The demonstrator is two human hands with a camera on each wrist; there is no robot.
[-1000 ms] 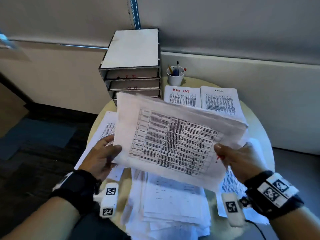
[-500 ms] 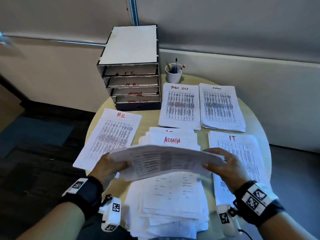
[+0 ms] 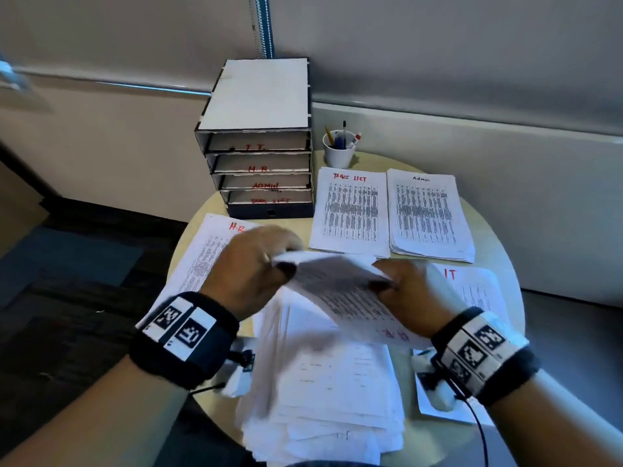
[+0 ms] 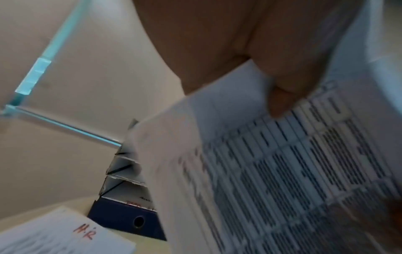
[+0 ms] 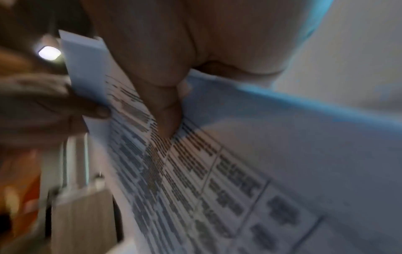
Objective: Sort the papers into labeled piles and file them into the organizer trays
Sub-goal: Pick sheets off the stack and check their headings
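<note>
The held sheet (image 3: 340, 291) is in the middle of the table (image 3: 485, 210), lifted and tilted over the unsorted heap (image 3: 330, 392), with its far edge up. A red mark, probably "H.R.", shows near its low edge at 5 o'clock, though blur makes it hard to read. The left hand (image 3: 253, 267) pinches the far left corner, thumb on the printed face, as the left wrist view shows. The right hand (image 3: 408, 291) pinches the far right part in the same way, its thumb (image 5: 165, 110) pressing on the printed table. I think two hands are used because one thin sheet bends and slides easily.

The labeled piles lie around the heap so that each is in easy reach: the HR pile (image 3: 209, 261) at 10 o'clock, partly under the left hand, the Task List pile (image 3: 350, 210) at 12 o'clock, the Admin pile (image 3: 428, 217) at 1 o'clock just beside it, and the IT pile (image 3: 478, 291) at 3 o'clock. The organizer (image 3: 259, 143) stands at 11 o'clock at the back of the table, its trays marked in the same names, so the filing can follow the sorting. A cup of pens (image 3: 338, 148) is just right of it.
</note>
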